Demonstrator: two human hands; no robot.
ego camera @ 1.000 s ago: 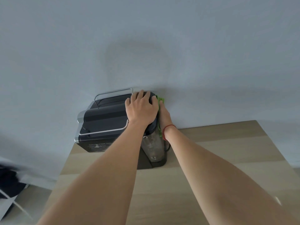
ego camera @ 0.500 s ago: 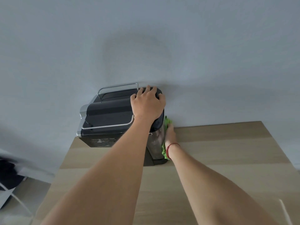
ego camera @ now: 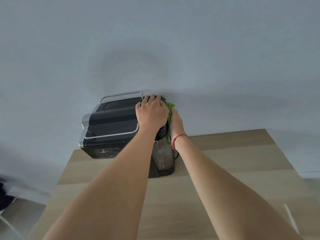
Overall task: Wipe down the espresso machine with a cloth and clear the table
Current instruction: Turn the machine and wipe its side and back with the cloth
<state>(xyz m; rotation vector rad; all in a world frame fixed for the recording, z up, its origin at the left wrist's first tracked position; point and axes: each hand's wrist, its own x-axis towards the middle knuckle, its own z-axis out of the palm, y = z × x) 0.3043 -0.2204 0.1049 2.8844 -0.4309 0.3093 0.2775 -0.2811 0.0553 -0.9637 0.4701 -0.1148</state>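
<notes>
A black espresso machine (ego camera: 110, 123) with chrome rails stands at the far edge of the wooden table (ego camera: 225, 170), against the wall. My left hand (ego camera: 151, 113) rests flat on the machine's top right corner, over the lid of the clear water tank (ego camera: 162, 153). My right hand (ego camera: 175, 123) presses a green cloth (ego camera: 170, 108) against the machine's right side, high up near the top. A red string circles my right wrist. The fingers of my right hand are hidden behind the cloth and the tank.
A plain grey wall rises right behind the machine. The table stretches toward me and to the right, with a thin pale object (ego camera: 290, 219) lying near its right front. Dark items (ego camera: 5, 196) sit on the floor at far left.
My right hand with the cloth has slid up the machine's right side from low by the tank to near the top. My left hand has stayed on the top.
</notes>
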